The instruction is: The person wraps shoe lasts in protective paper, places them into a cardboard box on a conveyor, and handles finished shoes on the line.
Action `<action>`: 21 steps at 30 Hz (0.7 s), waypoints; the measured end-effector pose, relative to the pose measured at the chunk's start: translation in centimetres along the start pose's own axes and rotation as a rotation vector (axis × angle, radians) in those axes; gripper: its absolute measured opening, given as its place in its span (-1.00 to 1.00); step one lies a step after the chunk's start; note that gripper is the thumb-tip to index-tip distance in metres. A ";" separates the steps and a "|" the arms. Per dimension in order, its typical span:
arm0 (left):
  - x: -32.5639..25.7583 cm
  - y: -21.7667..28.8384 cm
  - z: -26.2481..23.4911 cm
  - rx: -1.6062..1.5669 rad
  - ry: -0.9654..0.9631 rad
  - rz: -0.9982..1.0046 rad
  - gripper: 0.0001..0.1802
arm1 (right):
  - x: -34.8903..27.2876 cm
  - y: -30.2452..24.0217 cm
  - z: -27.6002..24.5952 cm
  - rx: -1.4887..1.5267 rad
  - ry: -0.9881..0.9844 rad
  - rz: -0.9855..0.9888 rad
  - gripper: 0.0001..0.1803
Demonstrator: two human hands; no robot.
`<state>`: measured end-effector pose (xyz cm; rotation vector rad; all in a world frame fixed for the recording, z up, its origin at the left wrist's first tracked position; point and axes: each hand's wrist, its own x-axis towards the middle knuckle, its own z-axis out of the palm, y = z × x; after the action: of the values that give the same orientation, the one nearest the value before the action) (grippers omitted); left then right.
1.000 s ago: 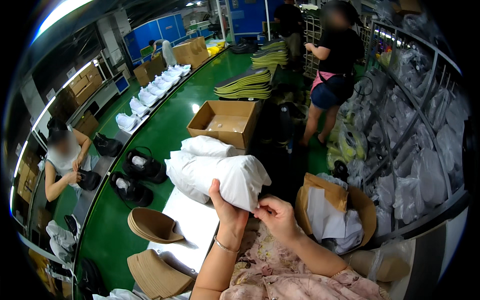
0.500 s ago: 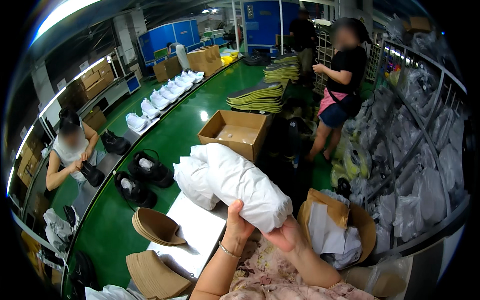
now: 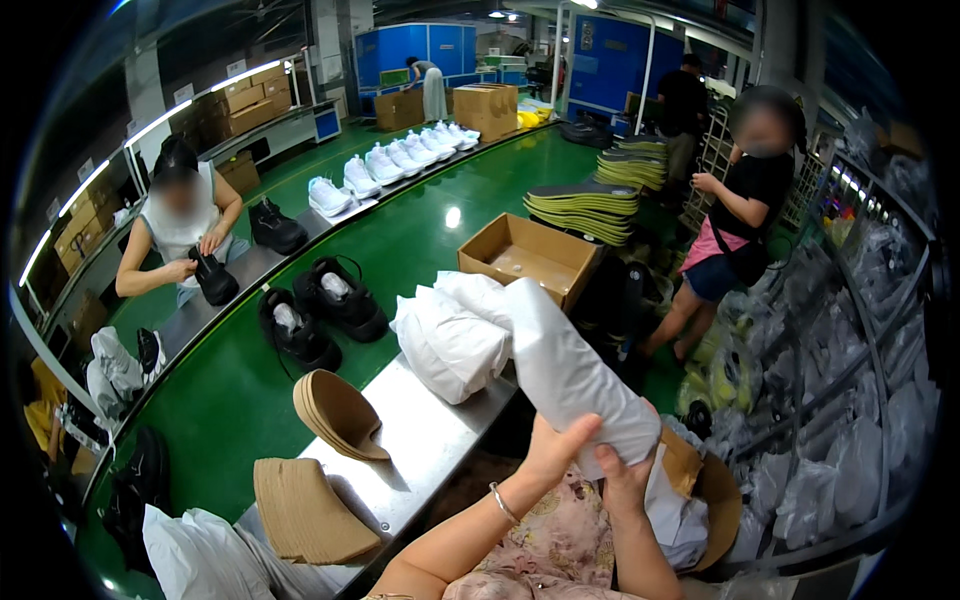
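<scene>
My left hand (image 3: 552,452) and right hand (image 3: 622,478) both grip the near end of a long white paper-wrapped bundle (image 3: 565,365), raised above the steel desk (image 3: 430,440). I judge it light, soft and crinkly, best held around its middle. Beyond lie a white stuffed bag (image 3: 450,340) and an open cardboard box (image 3: 530,258).

White paper bundle (image 3: 565,370) above a pink floral-print garment (image 3: 555,535), green conveyor belt (image 3: 400,240) left of it carrying black shoes (image 3: 320,310) and white sneakers (image 3: 385,165), tan insole stacks (image 3: 335,415), brown cardboard box (image 3: 530,258) behind.
</scene>
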<state>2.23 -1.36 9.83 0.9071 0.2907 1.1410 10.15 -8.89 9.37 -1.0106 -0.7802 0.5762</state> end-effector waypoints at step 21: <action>3.2 7.1 -7.9 0.010 0.373 -0.101 -0.65 | 4.5 -1.6 0.6 -0.502 -0.460 -0.354 -0.15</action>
<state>-5.94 5.98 10.95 0.6756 0.6399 1.2118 12.52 -5.95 12.33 -1.1710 -1.5308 0.3070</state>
